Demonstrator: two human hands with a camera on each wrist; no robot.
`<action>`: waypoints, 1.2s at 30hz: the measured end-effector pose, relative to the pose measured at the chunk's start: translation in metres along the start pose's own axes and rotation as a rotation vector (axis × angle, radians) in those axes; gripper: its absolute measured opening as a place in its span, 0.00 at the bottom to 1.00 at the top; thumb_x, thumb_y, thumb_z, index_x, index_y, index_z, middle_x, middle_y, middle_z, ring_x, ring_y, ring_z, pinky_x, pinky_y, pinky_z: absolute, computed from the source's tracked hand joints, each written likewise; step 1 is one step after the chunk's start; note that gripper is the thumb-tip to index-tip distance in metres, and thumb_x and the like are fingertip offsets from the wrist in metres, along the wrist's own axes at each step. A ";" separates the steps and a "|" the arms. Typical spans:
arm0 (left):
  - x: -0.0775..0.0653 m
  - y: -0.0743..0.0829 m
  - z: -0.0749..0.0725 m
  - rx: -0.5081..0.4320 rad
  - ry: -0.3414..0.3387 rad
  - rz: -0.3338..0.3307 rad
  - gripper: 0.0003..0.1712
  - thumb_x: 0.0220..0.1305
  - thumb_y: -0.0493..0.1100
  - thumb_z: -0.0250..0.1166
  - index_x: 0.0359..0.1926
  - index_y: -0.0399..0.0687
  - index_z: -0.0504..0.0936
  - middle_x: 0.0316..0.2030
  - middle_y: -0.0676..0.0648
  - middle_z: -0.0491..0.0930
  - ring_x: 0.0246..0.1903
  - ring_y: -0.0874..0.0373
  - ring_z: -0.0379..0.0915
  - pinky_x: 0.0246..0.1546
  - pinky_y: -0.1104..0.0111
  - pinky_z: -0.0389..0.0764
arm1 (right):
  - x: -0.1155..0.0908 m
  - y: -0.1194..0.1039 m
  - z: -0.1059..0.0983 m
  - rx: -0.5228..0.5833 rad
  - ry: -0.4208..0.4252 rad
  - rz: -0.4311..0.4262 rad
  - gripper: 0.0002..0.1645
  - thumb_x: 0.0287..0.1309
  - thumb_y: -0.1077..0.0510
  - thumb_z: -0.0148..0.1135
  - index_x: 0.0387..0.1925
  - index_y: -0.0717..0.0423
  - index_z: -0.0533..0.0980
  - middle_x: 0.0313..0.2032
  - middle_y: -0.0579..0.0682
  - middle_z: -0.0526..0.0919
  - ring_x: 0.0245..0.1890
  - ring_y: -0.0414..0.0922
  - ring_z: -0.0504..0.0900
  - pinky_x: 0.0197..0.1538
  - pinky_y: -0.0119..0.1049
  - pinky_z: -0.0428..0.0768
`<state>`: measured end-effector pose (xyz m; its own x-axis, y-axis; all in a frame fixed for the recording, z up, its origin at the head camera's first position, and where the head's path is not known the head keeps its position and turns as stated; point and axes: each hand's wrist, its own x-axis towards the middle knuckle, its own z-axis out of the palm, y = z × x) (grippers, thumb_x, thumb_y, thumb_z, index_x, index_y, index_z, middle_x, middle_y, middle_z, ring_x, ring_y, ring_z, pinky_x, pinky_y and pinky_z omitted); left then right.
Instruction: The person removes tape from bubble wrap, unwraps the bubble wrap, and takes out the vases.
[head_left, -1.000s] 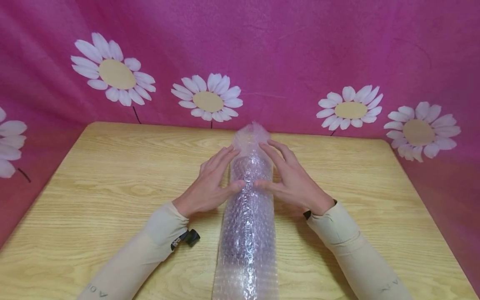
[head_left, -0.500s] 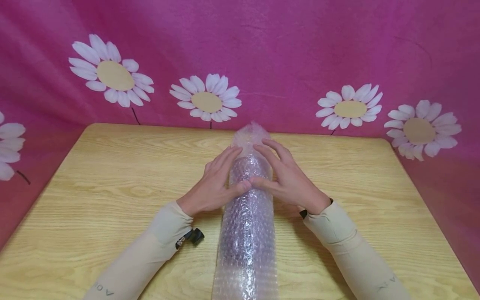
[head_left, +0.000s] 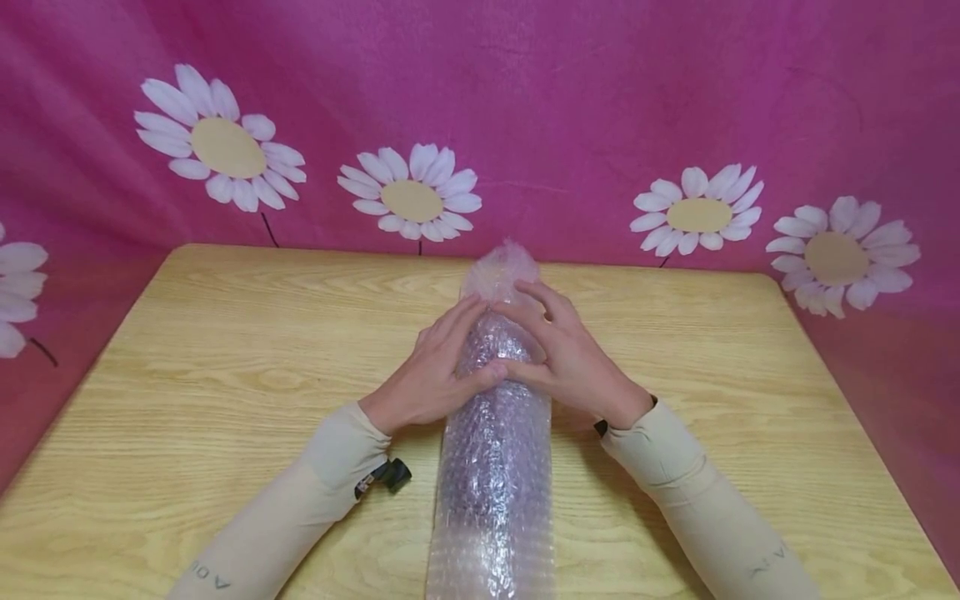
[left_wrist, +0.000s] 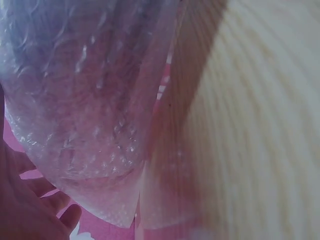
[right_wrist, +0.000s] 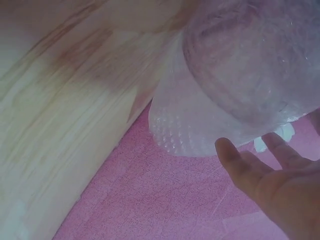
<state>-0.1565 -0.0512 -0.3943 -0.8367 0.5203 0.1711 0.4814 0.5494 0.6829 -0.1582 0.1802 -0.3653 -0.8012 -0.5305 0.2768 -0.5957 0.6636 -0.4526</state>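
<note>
A long bundle of clear bubble wrap (head_left: 495, 467) lies lengthwise on the table, running from the near edge of the head view almost to the back. Something purplish shows through the layers, its kind hidden. My left hand (head_left: 431, 375) rests along the left of its far part, and my right hand (head_left: 577, 358) lies opposite, fingers spread. The thumbs meet on top. Beyond the fingertips the loose end of the wrap sticks out. In the right wrist view that bubble wrap (right_wrist: 250, 65) has a rounded end, with the right hand (right_wrist: 280, 185) reaching across it, fingers slightly bent.
The wooden table (head_left: 262, 358) extends to both sides of the bundle. A pink cloth (head_left: 555, 108) printed with white daisies hangs behind and beside it. A small black device (head_left: 393, 475) is strapped at the left wrist.
Both hands have moved inward over the bubble wrap, so the thumbs, apart a second ago, now touch. The right fingers reach further across the top. The bundle stays in about the same place.
</note>
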 end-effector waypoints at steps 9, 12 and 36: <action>0.000 -0.001 0.002 0.010 -0.007 -0.005 0.64 0.62 0.88 0.38 0.84 0.51 0.45 0.85 0.45 0.43 0.84 0.48 0.38 0.82 0.38 0.46 | 0.000 0.001 0.003 -0.027 0.000 -0.013 0.43 0.63 0.27 0.61 0.72 0.44 0.72 0.79 0.60 0.59 0.79 0.61 0.58 0.76 0.66 0.66; 0.000 0.000 0.003 0.009 -0.014 -0.008 0.63 0.64 0.86 0.41 0.84 0.51 0.43 0.85 0.46 0.42 0.84 0.48 0.37 0.82 0.39 0.46 | 0.000 0.000 0.003 -0.025 -0.005 -0.005 0.42 0.63 0.31 0.65 0.72 0.44 0.72 0.79 0.60 0.59 0.79 0.61 0.59 0.75 0.66 0.67; 0.002 -0.001 0.004 0.029 -0.007 0.018 0.59 0.67 0.80 0.51 0.84 0.51 0.46 0.84 0.47 0.46 0.84 0.50 0.39 0.81 0.39 0.50 | 0.003 -0.011 0.007 -0.038 0.101 0.079 0.32 0.64 0.41 0.69 0.65 0.48 0.77 0.75 0.59 0.68 0.76 0.58 0.66 0.76 0.61 0.68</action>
<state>-0.1571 -0.0482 -0.3970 -0.8262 0.5345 0.1780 0.5035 0.5589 0.6588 -0.1540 0.1678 -0.3654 -0.8464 -0.4211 0.3262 -0.5304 0.7221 -0.4441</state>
